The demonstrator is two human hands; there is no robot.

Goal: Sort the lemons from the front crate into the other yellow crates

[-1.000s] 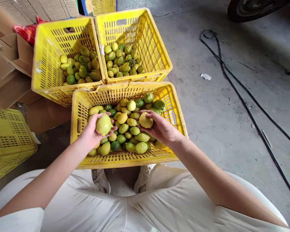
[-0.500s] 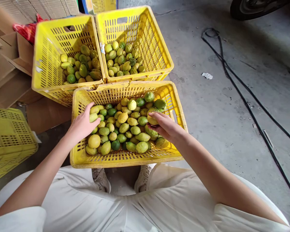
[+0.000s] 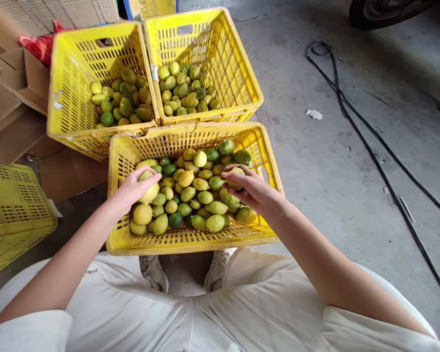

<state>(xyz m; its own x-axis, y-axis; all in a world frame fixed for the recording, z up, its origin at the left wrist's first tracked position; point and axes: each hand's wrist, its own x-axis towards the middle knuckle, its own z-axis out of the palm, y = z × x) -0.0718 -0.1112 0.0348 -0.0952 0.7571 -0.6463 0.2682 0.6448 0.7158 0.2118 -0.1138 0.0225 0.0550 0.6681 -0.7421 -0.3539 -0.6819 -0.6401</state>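
Note:
A yellow plastic crate (image 3: 190, 247) stands in front of my feet, holding many green and yellow lemons (image 3: 187, 179). Over its left side, my left hand (image 3: 132, 188) is closed around a pale yellow-green lemon (image 3: 149, 194); another lemon (image 3: 145, 175) shows between the thumb and fingers, and I cannot tell whether it is gripped too. At the right side, my right hand (image 3: 254, 189) is curled around a yellow-green lemon (image 3: 235, 179), its palm side mostly hidden. Both hands are above the pile, apart from each other.
Two more yellow crates, a left one (image 3: 68, 93) and a right one (image 3: 238, 73), touch behind the front crate, each partly filled with lemons. Cardboard boxes (image 3: 7, 107) lie at left, above another yellow crate (image 3: 16, 205). A black cable (image 3: 374, 181) crosses the floor at right.
My left hand has shifted a little right, with lemon in its fingers. My right hand has turned slightly and lifted its lemon a little.

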